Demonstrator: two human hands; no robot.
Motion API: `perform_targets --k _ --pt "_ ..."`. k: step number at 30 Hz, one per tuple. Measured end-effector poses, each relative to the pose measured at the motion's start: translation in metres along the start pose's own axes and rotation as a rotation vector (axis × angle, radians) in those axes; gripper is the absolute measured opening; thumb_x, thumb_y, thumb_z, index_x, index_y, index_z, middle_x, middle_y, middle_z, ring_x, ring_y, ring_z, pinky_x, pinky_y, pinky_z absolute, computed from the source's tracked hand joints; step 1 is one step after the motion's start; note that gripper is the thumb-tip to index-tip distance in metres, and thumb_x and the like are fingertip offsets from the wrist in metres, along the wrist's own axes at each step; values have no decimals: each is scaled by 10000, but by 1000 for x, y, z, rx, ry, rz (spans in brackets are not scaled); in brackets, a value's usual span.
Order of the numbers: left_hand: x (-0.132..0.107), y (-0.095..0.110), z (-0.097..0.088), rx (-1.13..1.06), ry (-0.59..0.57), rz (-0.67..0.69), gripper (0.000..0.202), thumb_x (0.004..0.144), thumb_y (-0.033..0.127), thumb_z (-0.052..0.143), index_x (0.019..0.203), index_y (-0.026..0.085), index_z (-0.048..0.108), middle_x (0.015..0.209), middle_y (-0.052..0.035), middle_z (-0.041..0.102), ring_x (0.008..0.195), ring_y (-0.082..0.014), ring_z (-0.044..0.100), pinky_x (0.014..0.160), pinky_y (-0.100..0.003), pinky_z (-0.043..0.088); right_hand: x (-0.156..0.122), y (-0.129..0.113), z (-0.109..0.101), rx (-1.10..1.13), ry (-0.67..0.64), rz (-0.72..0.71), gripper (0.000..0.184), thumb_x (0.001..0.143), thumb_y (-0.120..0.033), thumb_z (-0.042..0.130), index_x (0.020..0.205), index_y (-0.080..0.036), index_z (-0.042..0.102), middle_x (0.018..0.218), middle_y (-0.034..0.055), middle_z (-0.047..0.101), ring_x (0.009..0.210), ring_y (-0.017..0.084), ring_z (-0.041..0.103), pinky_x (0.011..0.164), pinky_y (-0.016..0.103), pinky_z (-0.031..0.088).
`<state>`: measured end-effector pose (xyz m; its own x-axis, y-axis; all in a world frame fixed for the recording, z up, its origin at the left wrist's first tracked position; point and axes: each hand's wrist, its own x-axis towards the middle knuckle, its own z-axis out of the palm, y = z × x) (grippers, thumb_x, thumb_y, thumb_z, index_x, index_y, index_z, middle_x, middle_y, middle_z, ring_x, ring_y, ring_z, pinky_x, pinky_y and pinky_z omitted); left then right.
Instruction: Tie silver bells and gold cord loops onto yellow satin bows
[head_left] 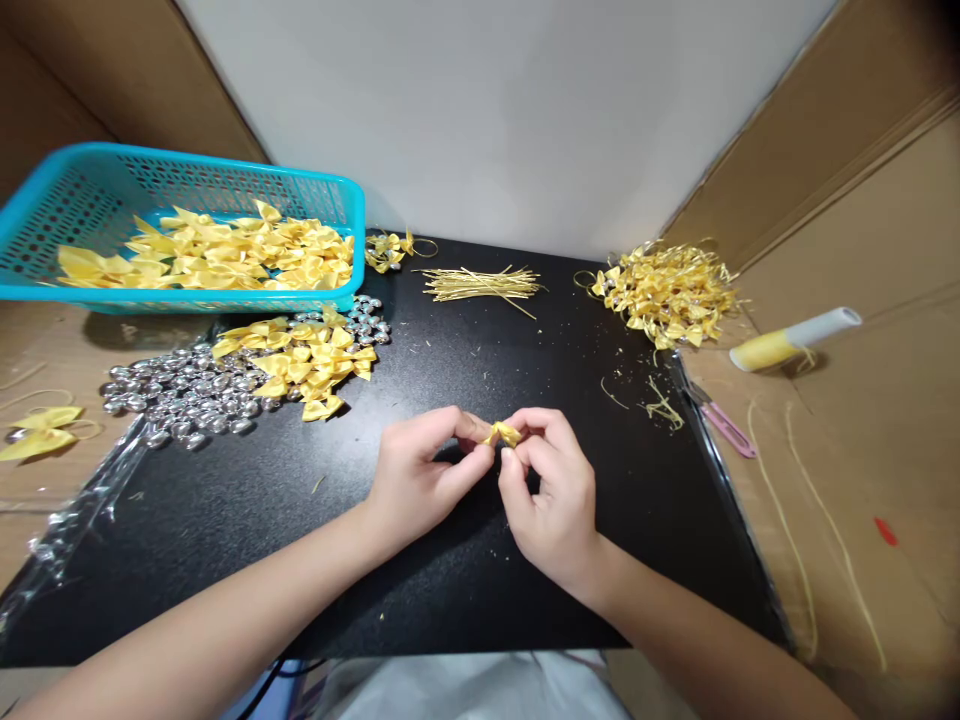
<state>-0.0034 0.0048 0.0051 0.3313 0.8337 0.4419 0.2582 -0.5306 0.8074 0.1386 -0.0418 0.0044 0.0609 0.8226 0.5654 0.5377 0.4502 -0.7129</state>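
- Just below the frame's centre, a yellow bow (504,434) is held over the bench (465,385).
- The left hand (429,462) and right hand (553,490) pinch opposite ends, fingers nearly closed, probably to steady so small a piece.
- Upper left, a blue basket (358,215) seemingly keeps loose bows (247,250) contained.
- Gold ties (480,284), upper centre, lie bundled, perhaps for easy reach.

No lettering, label, brand or number can be read anywhere in the frame. No sign is legible either.
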Motion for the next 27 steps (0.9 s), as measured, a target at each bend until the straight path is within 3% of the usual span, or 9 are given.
perform_targets --k 12,14,20,27 --pt "-1 -3 -3 122 21 372 138 795 51 667 825 183 641 797 -40 760 698 -140 717 680 -226 559 -2 -3 -1 -19 35 -71 208 851 -29 476 731 -195 510 891 62 571 825 155 597 713 302 534" --pt "-1 -2 -3 86 33 350 143 785 47 674 821 181 641 790 -38 759 700 -143 719 676 -227 562 -1 -2 -2 -16 31 -65 194 850 -40 486 739 -195 521 899 61 570 830 157 598 715 304 533" --pt "-1 0 1 -94 58 60 125 786 59 680 769 170 625 761 -25 745 688 -138 712 658 -226 575 3 -1 -4 19 26 -7 208 828 -60 521 662 -183 496 923 59 553 803 138 591 686 276 510" --pt "-1 -3 1 -117 51 82 131 781 49 691 778 163 625 766 -11 737 702 -125 712 667 -211 575 4 -1 -6 117 0 47 226 827 -63 512 632 -171 472 894 50 543 788 123 563 680 251 477"
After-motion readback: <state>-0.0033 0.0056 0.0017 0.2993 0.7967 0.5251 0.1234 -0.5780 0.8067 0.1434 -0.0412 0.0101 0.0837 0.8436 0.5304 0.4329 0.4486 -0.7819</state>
